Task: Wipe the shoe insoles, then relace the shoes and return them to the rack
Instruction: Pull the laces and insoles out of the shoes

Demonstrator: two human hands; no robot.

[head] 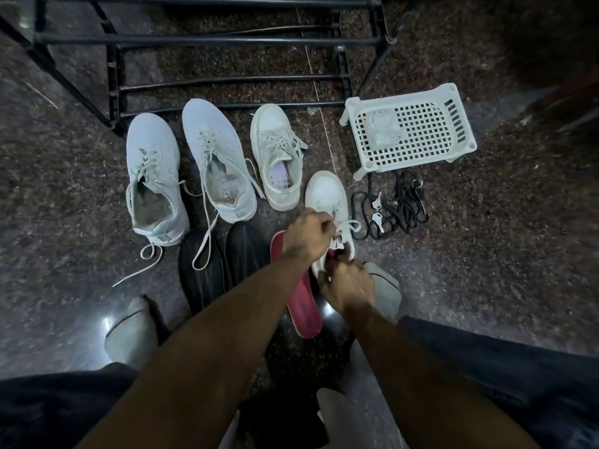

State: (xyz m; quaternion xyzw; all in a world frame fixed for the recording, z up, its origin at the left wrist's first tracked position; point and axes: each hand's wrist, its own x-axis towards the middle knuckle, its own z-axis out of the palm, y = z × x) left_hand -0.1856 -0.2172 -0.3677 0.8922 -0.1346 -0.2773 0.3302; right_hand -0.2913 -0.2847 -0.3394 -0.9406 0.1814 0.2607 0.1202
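A small white sneaker (327,196) lies on the floor in front of me. My left hand (308,233) pinches its white lace (348,225) near the tongue. My right hand (345,286) grips the shoe's heel opening, where a red lining shows. A red insole (303,306) lies flat beside the shoe, partly under my left forearm. Two dark insoles (223,254) rest on the floor to the left. Three more white sneakers stand in a row: one far left (152,176), one beside it (215,157), and a smaller one (275,150) with a purple insole inside.
A black metal shoe rack (227,40) stands behind the shoes. A white perforated plastic basket (411,128) holding a folded cloth sits at the right. Black laces and keys (392,205) lie below the basket. My feet in grey slippers flank the work area.
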